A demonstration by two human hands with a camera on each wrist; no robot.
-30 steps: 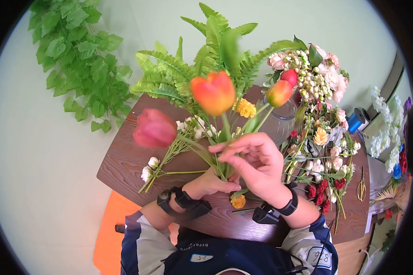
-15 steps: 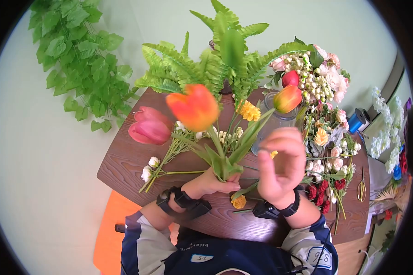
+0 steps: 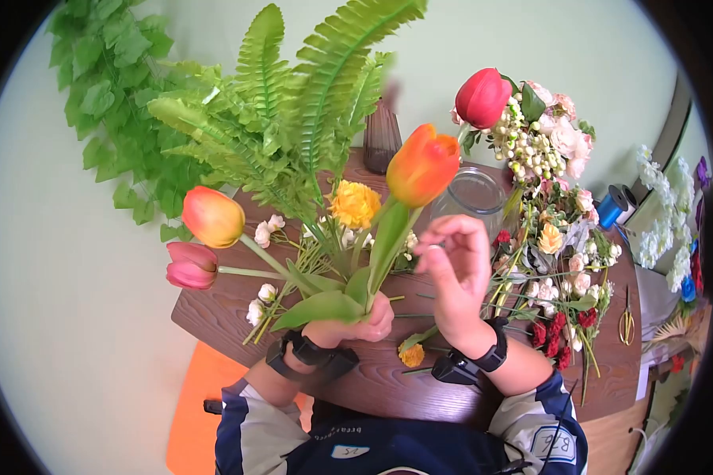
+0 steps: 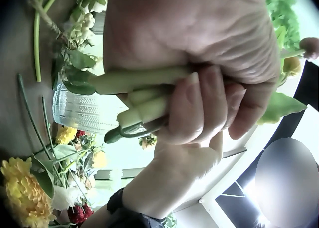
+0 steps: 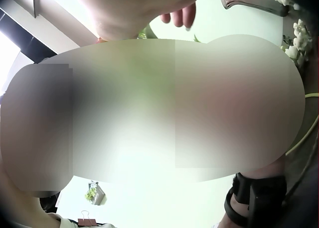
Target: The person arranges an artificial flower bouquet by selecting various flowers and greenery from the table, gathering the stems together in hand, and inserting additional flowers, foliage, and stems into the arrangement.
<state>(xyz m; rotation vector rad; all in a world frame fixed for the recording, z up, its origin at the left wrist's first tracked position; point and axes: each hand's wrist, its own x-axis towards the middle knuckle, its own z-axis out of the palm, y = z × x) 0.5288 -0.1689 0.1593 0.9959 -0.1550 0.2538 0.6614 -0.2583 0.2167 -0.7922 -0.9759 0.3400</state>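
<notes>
My left hand [image 3: 360, 323] grips a bunch of artificial flower stems above the table. In the left wrist view its fingers curl tightly round several thick green stems [image 4: 144, 83]. Out of the bunch rise an orange tulip [image 3: 424, 165], an orange-yellow tulip [image 3: 214, 217], a pink tulip [image 3: 191, 266] and a red tulip [image 3: 483, 98]. A yellow flower [image 3: 355, 204] and tall fern fronds [image 3: 325, 79] stand behind them. My right hand [image 3: 459, 277] hovers just right of the tulip leaves, fingers loosely bent, holding nothing. Most of the right wrist view is blurred out.
A clear glass vase [image 3: 474, 194] stands behind my right hand, and a dark ribbed vase [image 3: 382, 141] farther back. Loose roses and red flowers [image 3: 558, 332] cover the table's right side, beside scissors [image 3: 627, 321]. White flower stems [image 3: 261, 305] lie at left. Blue ribbon spool [image 3: 612, 207] at the right edge.
The bunch has turned in my left hand: fern and yellow flower swung left, an orange-yellow tulip came to the left side. My right hand left the stems, moved right, then came slightly back.
</notes>
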